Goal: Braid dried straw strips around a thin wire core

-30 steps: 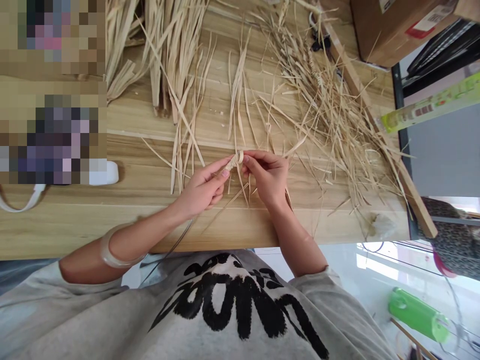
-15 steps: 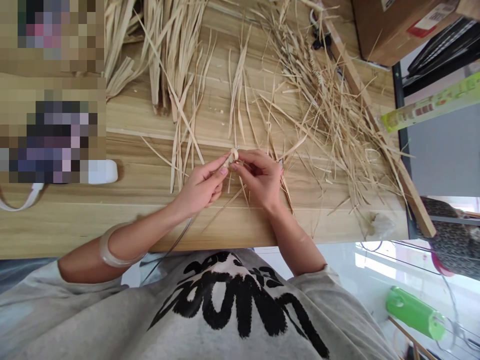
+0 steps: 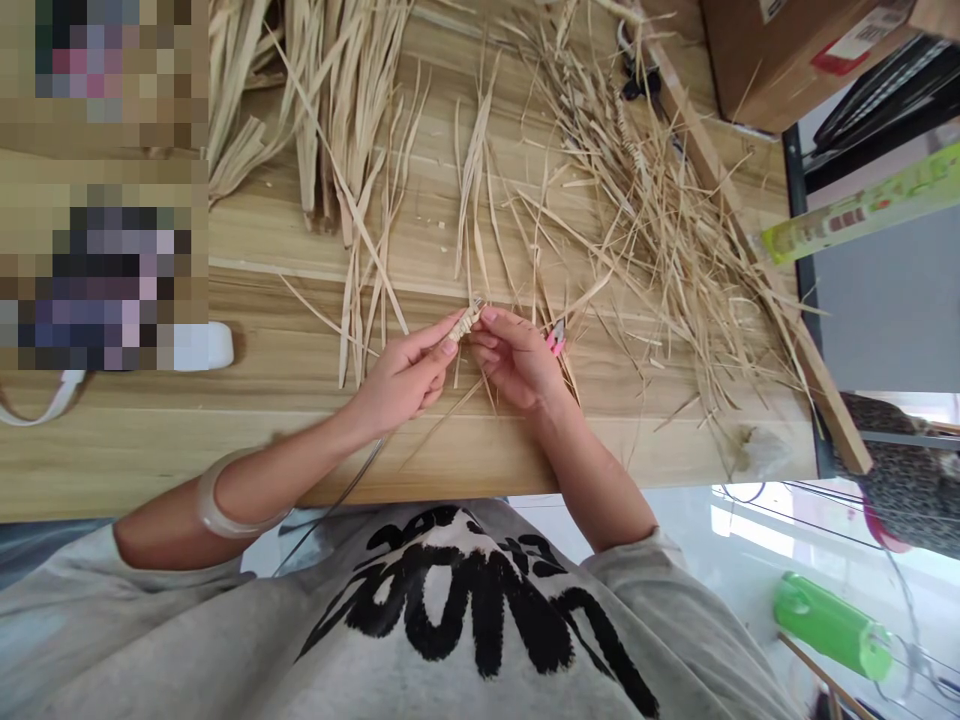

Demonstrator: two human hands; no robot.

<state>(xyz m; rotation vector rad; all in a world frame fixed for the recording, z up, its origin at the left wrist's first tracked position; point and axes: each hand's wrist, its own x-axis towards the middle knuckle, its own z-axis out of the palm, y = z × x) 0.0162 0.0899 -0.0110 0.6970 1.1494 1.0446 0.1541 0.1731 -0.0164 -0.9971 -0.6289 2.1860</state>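
Wrapped piece (image 3: 466,322) juts from the left hand (image 3: 401,380), pinched in its grip, toward the right hand (image 3: 521,360)

Light grey shirt (image 3: 225,640) worn | short, loose sleeves (image 3: 637,570) | front marked by bold black brush-like print (image 3: 487,610) | left arm ringed by pale, translucent band (image 3: 208,500)

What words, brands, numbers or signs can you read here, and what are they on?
None reads clearly.
Grey shirt: large black lettering, too stylised to read surely.
Cardboard box: red-and-white label, print too small.
Yellow-green package: printed, too small and blurred.
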